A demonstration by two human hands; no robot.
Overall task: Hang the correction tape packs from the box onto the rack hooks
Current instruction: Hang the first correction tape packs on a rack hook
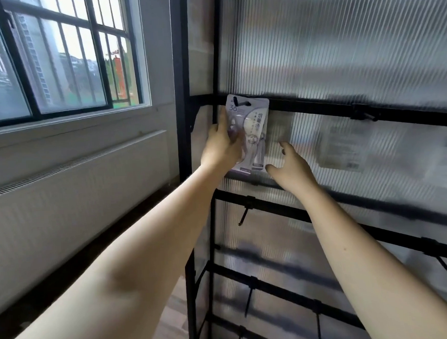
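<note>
At the rack's upper left corner, the left hand (222,143) pinches the correction tape pack's (251,132) left edge to steady it on the hook (236,101) through its top slot, while the right hand (290,166) hovers beside its lower right corner, fingers loosely spread, holding nothing.

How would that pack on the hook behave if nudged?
The pack hangs from one hook, so it would probably swing. It looks like a flat card, likely light and fairly stiff. The left hand grips it.

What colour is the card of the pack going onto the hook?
Pale lilac-grey with white and grey print, seen in the head view on the correction tape pack.
</note>
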